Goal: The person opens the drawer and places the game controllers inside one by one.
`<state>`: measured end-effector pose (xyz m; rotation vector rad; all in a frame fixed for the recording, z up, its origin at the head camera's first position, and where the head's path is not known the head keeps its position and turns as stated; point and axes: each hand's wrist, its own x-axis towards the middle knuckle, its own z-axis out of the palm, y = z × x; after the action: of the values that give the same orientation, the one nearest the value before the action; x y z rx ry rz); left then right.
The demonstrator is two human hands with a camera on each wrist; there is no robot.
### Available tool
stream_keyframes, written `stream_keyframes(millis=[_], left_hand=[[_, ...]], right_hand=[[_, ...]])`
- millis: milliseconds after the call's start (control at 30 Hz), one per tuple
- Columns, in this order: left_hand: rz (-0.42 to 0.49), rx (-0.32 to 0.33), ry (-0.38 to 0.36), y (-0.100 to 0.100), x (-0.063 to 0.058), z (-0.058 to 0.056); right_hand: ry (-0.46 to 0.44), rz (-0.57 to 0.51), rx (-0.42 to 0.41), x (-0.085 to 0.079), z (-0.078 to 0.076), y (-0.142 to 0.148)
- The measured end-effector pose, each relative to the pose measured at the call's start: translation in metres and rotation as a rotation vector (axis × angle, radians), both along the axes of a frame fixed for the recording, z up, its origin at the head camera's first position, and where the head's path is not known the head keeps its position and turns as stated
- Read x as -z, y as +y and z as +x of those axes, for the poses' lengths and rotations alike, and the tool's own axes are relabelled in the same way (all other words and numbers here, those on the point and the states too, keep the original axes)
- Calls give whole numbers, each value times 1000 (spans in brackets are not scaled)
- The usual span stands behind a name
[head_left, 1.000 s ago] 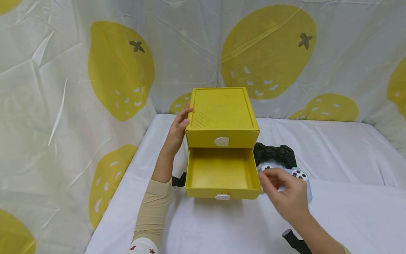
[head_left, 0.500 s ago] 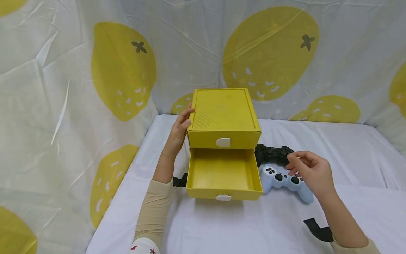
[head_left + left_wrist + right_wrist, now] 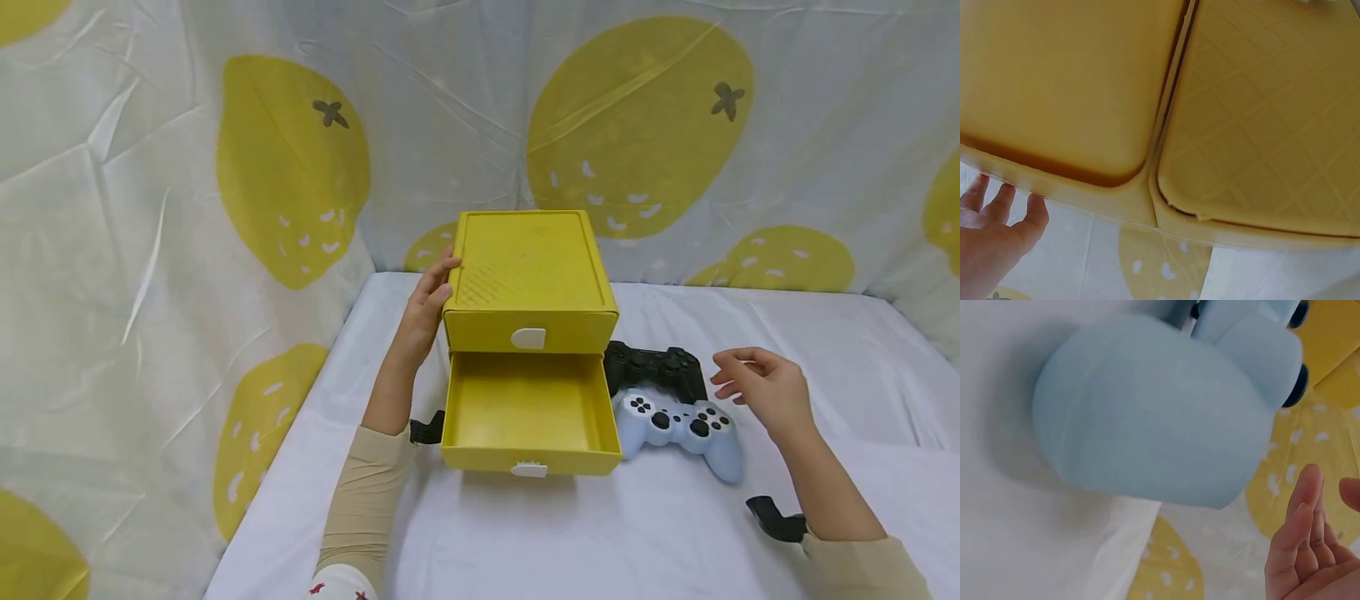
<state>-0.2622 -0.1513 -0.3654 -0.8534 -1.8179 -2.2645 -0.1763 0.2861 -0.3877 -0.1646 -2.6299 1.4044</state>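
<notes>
While the pale blue gamepad lies on the white cloth just right of the open lower drawer, the right hand hovers beside it, fingers relaxed, holding nothing. Behind it lies a black gamepad. Farther back, the left hand rests with straight fingers against the yellow drawer box.

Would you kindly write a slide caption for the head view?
Left hand steadies a yellow drawer box, bottom drawer open; right hand hovers beside two game controllers.

Beige long sleeves, black wrist straps, bare hands
</notes>
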Motion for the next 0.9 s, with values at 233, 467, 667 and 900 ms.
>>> stream_keyframes(millis=[233, 467, 667, 900], left_hand=[[1, 3, 13, 1, 1, -2], [-4, 3, 20, 3, 3, -3], [1, 4, 13, 3, 2, -4], [1, 1, 1, 2, 0, -3]], right_hand=[[-65, 24, -36, 13, -21, 13], [-126, 75, -14, 27, -38, 24], [-218, 119, -81, 32, -49, 29], [-248, 163, -149, 33, -54, 26]])
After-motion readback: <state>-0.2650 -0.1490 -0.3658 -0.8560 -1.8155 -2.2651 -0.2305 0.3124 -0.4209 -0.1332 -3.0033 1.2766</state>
